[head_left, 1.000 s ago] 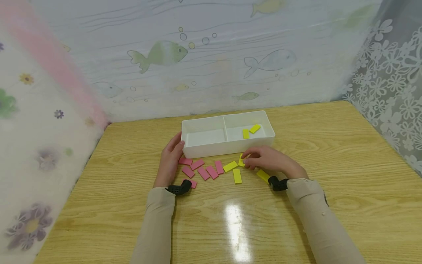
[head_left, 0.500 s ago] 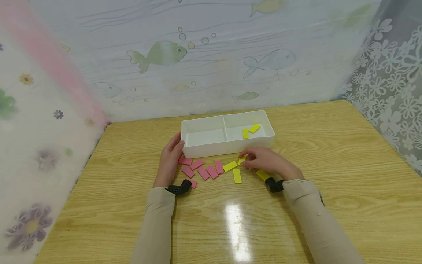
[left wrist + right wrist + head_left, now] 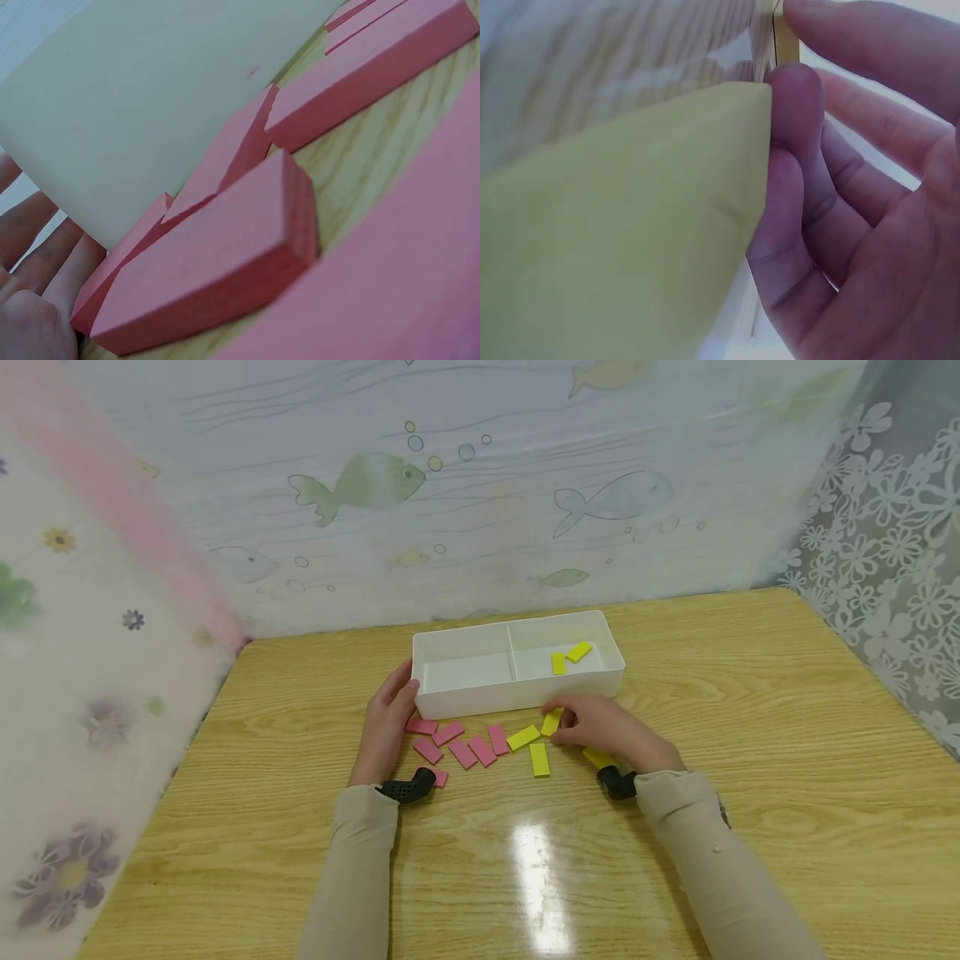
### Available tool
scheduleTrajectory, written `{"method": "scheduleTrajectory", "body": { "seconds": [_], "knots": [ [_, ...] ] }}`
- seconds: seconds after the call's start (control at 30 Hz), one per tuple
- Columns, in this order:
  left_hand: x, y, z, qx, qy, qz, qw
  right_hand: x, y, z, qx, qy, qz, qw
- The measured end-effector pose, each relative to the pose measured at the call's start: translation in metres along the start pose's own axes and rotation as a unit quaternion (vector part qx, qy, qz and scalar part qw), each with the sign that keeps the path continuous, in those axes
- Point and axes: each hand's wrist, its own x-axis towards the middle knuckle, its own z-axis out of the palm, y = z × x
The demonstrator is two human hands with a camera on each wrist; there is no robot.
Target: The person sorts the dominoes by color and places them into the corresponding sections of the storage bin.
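Note:
My right hand (image 3: 603, 725) is at the front of the white two-part box (image 3: 480, 695), its thumb and index fingertip at opposite ends of a yellow wooden block (image 3: 551, 722). In the right wrist view this yellow block (image 3: 788, 41) shows as a thin strip by the fingertips. The left hand (image 3: 384, 718) rests against the box's left end, thumb at the front corner. From the left wrist, its fingers (image 3: 37, 225) lie straight along the box wall (image 3: 150, 97). Several pink blocks (image 3: 462, 754) are spread beside that hand.
Two yellow blocks (image 3: 578, 652) lie in the box's right compartment. More yellow blocks (image 3: 539, 760) lie flat before the box, one partly under the right wrist camera (image 3: 617, 783). The wooden table (image 3: 300, 693) meets a fish-patterned wall covering (image 3: 487, 527) at the back.
The right hand and forearm have shifted slightly left and the fingers have closed in on the yellow block, which shows more fully now. The left hand and box have stayed put.

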Motion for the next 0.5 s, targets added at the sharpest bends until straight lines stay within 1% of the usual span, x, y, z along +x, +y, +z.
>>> {"method": "scheduleTrajectory", "body": {
  "seconds": [0.17,0.37,0.5],
  "knots": [
    [0.0004,0.0001,0.0002,-0.003,0.000,-0.001,1.0000,0.0014,-0.0019,-0.0011,-0.021,0.002,0.001,0.9998],
    [0.0002,0.0004,0.0004,-0.004,0.003,-0.006,1.0000,0.0006,-0.0040,-0.0015,-0.047,0.007,-0.007,0.9989],
    [0.0000,0.0005,0.0007,-0.003,0.002,-0.007,1.0000,-0.0028,-0.0084,-0.0021,-0.057,0.002,0.001,0.9984]
  ]
}}
